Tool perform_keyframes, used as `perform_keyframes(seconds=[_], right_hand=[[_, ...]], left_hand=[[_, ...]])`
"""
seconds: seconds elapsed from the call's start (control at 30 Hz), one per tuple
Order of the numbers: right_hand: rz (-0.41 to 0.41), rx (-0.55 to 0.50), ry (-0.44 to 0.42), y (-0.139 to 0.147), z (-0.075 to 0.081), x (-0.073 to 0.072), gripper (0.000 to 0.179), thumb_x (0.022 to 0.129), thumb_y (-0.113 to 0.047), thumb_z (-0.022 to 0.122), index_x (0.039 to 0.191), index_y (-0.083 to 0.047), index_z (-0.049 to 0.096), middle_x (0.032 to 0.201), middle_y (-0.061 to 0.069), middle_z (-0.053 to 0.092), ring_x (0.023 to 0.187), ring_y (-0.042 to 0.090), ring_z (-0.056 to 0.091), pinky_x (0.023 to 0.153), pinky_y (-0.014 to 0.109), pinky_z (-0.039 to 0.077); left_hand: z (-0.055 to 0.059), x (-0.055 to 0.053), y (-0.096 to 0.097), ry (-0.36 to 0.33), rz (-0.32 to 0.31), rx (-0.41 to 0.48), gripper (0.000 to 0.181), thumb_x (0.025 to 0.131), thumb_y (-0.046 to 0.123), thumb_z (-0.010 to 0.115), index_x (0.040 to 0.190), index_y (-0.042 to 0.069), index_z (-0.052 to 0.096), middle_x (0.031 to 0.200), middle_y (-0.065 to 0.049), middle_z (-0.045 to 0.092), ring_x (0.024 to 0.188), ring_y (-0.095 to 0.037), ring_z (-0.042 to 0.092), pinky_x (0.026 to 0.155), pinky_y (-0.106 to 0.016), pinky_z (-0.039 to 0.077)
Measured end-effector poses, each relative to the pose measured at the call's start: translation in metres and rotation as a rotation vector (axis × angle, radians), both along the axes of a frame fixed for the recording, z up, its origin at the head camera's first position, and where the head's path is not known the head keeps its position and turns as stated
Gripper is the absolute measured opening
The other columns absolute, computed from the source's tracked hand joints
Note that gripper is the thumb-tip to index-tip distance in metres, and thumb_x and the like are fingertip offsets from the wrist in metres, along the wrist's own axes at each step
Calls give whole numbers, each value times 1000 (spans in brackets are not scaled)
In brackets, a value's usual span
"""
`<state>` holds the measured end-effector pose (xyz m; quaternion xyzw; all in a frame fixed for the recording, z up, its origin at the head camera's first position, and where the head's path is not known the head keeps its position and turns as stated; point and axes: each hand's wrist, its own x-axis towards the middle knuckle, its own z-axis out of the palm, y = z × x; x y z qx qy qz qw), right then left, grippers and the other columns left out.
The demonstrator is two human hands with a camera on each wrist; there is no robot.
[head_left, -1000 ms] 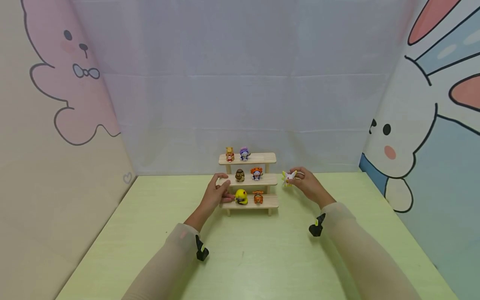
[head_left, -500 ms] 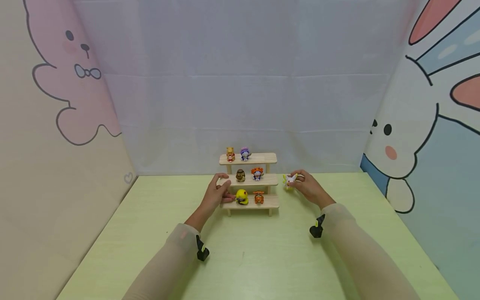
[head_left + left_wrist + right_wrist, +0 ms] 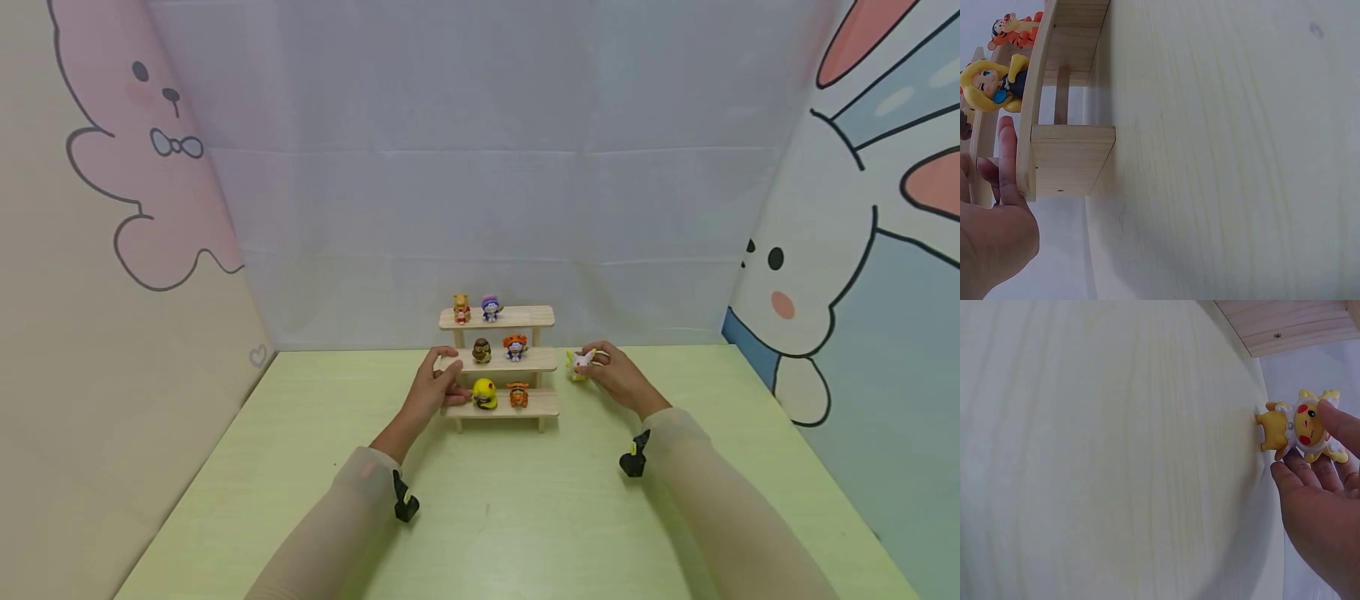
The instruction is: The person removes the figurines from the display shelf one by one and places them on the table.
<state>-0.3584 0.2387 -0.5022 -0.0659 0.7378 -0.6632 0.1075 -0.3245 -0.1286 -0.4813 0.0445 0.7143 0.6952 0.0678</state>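
Note:
A three-tier wooden display shelf stands on the table with small figurines on every tier. My left hand rests at the shelf's left end; in the left wrist view one straight finger lies along the lowest board, its tip just below a yellow-haired figurine. Right of the shelf, my right hand pinches a yellow Pikachu figurine in a white hood by its head, between thumb and fingers. The figurine is upright, its feet right at the tabletop.
A tiger figurine shares the lowest tier. On the middle tier are an owl figurine and one with an orange hat; on top, a bear figurine and a purple-hatted one. A pale curtain hangs behind the table.
My right hand has lowered slightly with the Pikachu figurine, bringing it down toward the tabletop. The left hand stays at the shelf.

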Motion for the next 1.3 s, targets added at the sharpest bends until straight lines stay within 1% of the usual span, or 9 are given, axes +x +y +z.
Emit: perform_keyframes(seconds=[0.2,0.33,0.43,0.5,0.63,0.77,0.83,0.97,1.3], right_hand=[[-12,8,-6,-1,0,-1,56,102,-4,65,149,3,35,151,24,44,108,12,60,101,34,53],[-11,7,-8,0,2,1,61,102,-4,65,154,1,33,154,25,42,112,13,61,109,40,50],[-10,-4,-10,2,3,1,62,103,-2,63,156,1,31,154,25,42,117,17,60,114,45,46],[-3,-9,-6,3,4,1,62,103,-1,61,156,2,30,154,26,41,124,24,57,116,46,44],[-1,-4,4,7,7,0,62,104,-2,60,156,3,29,156,26,39,140,36,44,119,48,39],[13,0,23,11,12,-2,63,105,-4,60,157,4,26,160,27,34,150,40,33,123,50,32],[18,-11,22,12,15,-3,64,104,-3,59,158,5,24,161,28,32,150,41,32,125,52,29],[33,-3,32,15,21,-5,67,105,-4,59,159,4,22,162,30,29,149,44,32,125,55,27],[67,41,61,14,40,-10,64,107,-11,58,160,2,24,163,28,30,147,46,35,125,58,24]], left_hand=[[1,1,0,4,-1,-4,43,110,27,53,145,6,40,69,-5,55,68,-18,74,65,-31,65],[1,1,1,6,3,-9,43,110,27,53,145,6,41,70,-6,54,68,-18,74,67,-33,65],[0,0,1,5,8,-16,41,110,28,54,144,8,42,71,-6,54,68,-18,74,68,-34,66],[0,0,0,4,11,-13,39,110,28,54,142,9,44,71,-6,55,68,-18,74,67,-34,65],[0,1,0,4,8,-2,40,109,27,54,143,9,44,71,-6,54,67,-18,74,65,-32,65],[0,0,1,4,7,8,40,109,26,54,143,8,44,70,-5,54,66,-17,74,64,-30,65],[0,0,1,2,12,12,38,109,26,55,142,10,45,70,-6,53,65,-18,74,63,-31,65],[0,1,1,1,19,14,33,109,25,56,139,13,48,69,-6,52,65,-19,74,63,-31,65],[1,2,1,6,17,11,30,109,26,55,136,15,48,70,-6,53,65,-19,74,62,-31,65]])
